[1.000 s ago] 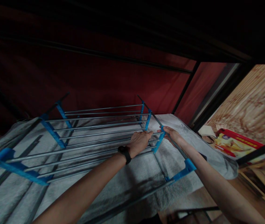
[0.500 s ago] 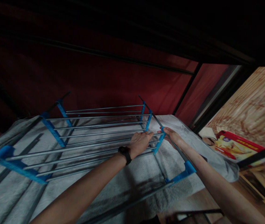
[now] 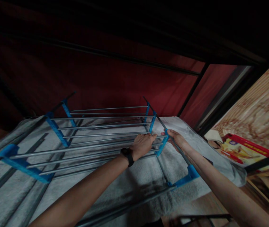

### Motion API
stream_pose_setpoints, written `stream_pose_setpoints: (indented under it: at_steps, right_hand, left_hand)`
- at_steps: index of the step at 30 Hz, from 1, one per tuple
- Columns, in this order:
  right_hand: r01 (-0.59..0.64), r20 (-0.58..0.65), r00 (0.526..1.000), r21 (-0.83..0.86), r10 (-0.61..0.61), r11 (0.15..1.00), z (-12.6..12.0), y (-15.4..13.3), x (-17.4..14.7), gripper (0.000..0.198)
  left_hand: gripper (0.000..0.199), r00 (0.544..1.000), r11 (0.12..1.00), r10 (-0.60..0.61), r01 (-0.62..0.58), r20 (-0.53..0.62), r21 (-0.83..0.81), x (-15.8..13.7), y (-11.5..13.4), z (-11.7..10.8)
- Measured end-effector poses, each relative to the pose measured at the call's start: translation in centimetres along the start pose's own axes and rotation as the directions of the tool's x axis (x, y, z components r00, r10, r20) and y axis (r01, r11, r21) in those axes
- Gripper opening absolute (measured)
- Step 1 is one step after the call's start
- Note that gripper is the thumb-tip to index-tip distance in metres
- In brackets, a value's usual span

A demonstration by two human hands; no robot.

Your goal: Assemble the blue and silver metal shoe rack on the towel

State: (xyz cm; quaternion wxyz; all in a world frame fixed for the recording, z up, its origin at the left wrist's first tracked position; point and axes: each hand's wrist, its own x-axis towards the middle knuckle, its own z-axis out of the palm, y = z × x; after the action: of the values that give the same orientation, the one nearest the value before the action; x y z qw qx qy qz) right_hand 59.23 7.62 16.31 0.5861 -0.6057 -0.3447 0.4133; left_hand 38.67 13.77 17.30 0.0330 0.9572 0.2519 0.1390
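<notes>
A rack of grey metal tubes (image 3: 73,151) joined by blue plastic brackets (image 3: 58,134) lies on its side across a grey-white cloth. My left hand (image 3: 144,143), a dark watch on its wrist, is closed round a metal tube near the right end. Beside it my right hand (image 3: 176,138) grips the blue bracket (image 3: 163,143) where the tube's end meets it; its fingers are partly hidden behind the bracket and side pole. Nearest me on the right, another blue bracket (image 3: 188,177) sits on the same side pole, with no cross tubes in it.
Grey-white cloth (image 3: 136,179) covers the surface under the rack. Dark red panels (image 3: 115,82) with black frame bars stand behind and overhead. To the right are a red and yellow box (image 3: 245,148) and a wooden stool-like piece (image 3: 267,186).
The view has shifted slightly, so the rack's left end appears a little further right. Both hands keep their hold on the tube and bracket.
</notes>
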Motion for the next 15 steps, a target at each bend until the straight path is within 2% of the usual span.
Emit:
stream_pose_setpoints:
  at_steps: [8,15]
  right_hand:
    - [0.012,-0.002,1.000,-0.091,-0.012,0.996,0.01,-0.50,-0.23,0.015]
    - [-0.045,-0.066,0.997,-0.122,0.038,0.991,-0.73,-0.12,0.17,0.024]
  left_hand:
    - [0.045,1.000,0.999,-0.012,0.013,0.017,-0.039,-0.03,0.08,-0.34]
    - [0.027,0.996,0.998,0.034,-0.038,-0.084,-0.050,0.29,0.88,0.57]
